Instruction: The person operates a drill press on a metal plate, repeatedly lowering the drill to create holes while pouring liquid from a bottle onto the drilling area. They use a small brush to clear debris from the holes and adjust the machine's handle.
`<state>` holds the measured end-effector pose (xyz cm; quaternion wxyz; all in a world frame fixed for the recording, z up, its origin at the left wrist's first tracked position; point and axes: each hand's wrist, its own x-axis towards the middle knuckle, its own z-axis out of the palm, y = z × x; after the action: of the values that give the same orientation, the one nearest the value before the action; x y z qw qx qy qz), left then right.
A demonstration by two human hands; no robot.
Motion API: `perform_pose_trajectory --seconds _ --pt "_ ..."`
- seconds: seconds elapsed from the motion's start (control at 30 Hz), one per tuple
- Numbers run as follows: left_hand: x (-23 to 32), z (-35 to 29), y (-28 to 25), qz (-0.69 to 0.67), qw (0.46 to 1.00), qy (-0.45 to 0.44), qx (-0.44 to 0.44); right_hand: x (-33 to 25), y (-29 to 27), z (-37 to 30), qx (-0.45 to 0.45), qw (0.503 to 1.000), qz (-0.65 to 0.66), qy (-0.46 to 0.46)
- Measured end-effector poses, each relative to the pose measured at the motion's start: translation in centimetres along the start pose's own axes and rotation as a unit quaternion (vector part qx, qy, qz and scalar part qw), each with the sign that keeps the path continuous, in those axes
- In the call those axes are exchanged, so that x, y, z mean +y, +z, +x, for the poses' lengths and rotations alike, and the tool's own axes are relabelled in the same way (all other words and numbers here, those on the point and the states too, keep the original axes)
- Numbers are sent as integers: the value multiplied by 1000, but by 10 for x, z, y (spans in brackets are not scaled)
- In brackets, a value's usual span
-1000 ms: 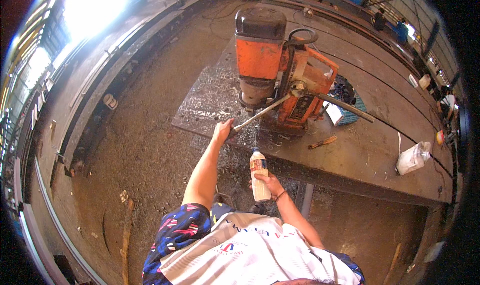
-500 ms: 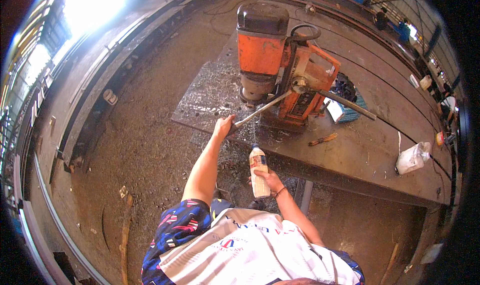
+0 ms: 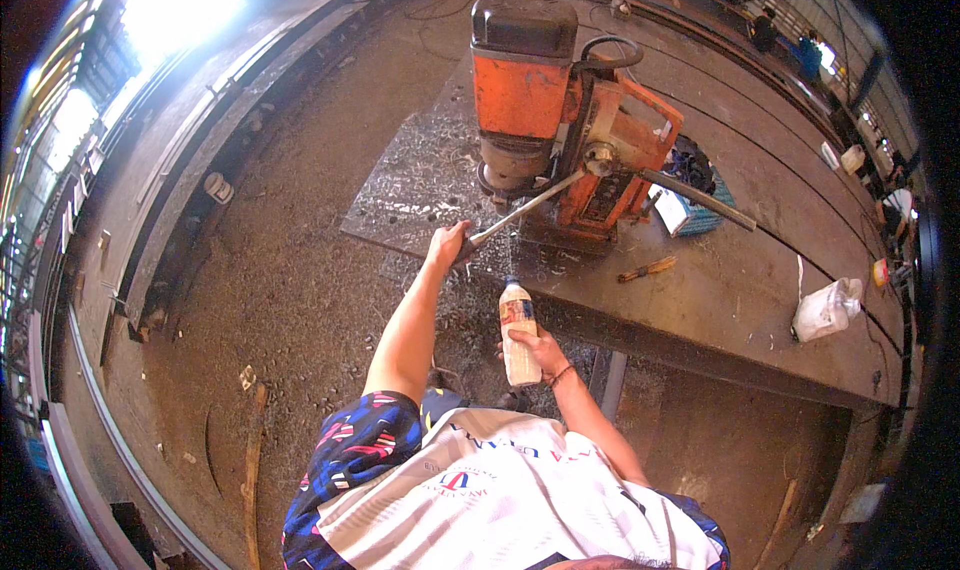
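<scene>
So we've got our left hand point(image 3: 450, 244) wrapped around the end of a lever point(image 3: 528, 209) on the orange drill point(image 3: 523, 92). Our right hand point(image 3: 541, 354) is gripping a bottle point(image 3: 519, 320) of whitish stuff, just off the near edge of the table point(image 3: 715, 305), cap end toward the drill. White jug point(image 3: 827, 311) sits over on the table's right side.

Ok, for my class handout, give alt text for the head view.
A person's left hand grips a lever on an orange drilling machine standing on a metal worktop; the right hand holds a bottle with pale contents.
</scene>
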<state>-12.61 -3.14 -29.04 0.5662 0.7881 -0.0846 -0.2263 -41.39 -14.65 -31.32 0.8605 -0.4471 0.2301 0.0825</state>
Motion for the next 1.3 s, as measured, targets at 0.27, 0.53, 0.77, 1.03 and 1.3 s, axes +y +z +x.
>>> perform_pose_trajectory --seconds 0.27,0.53,0.77,1.03,1.3 --pt "-12 10 3 -4 1000 -15 4 -1 3 -2 5 1000 14 17" --pt "-10 5 6 40 999 21 24 0 7 -3 15 1000 1 2" --pt "0 -4 7 47 998 -14 38 -1 19 1 18 1000 11 3" --pt "-5 -14 10 283 907 287 125 1 43 9 59 998 1 -26" --pt "-20 -33 10 247 889 371 102 5 63 18 88 996 -4 -25"
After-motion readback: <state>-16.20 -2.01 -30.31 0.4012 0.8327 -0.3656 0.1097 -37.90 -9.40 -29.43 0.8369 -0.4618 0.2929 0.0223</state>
